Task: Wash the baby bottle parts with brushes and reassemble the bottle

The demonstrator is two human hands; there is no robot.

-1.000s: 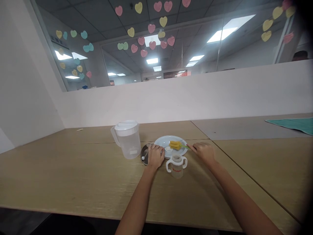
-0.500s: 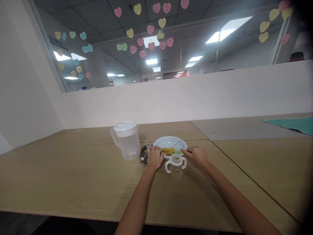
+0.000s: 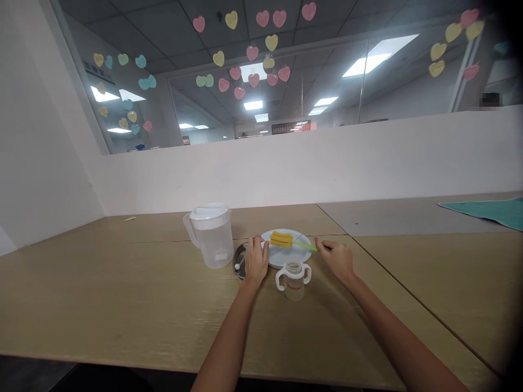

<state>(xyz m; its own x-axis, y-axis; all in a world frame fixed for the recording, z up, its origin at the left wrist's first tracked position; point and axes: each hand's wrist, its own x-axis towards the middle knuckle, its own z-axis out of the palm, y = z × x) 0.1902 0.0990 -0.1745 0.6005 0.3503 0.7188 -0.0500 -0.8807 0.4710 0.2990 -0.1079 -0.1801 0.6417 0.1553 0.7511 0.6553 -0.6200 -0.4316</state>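
Observation:
My right hand [image 3: 337,257] is closed round the light green handle [image 3: 304,246] of a bottle brush. The brush's yellow sponge head [image 3: 281,239] points left and lies over the white plate [image 3: 286,260]. At the plate's left rim my left hand [image 3: 257,261] has its fingers bent; something white shows by the fingertips, and I cannot make out whether it is the rim or a small part. A thin straw-like piece lies across the plate. In front stands an open clear baby bottle [image 3: 293,283] with two white handles. A dark round lid-like dish [image 3: 239,264] is partly hidden behind my left hand.
Left of the plate stands a clear plastic pitcher [image 3: 214,239] with a white lid. A teal cloth [image 3: 490,211] lies at the far right. A white wall [image 3: 245,177] with a window above closes off the table's back.
My right hand has shifted slightly right, drawing the brush back; the sponge head has risen over the plate and more of the green handle shows. My left hand has moved slightly left.

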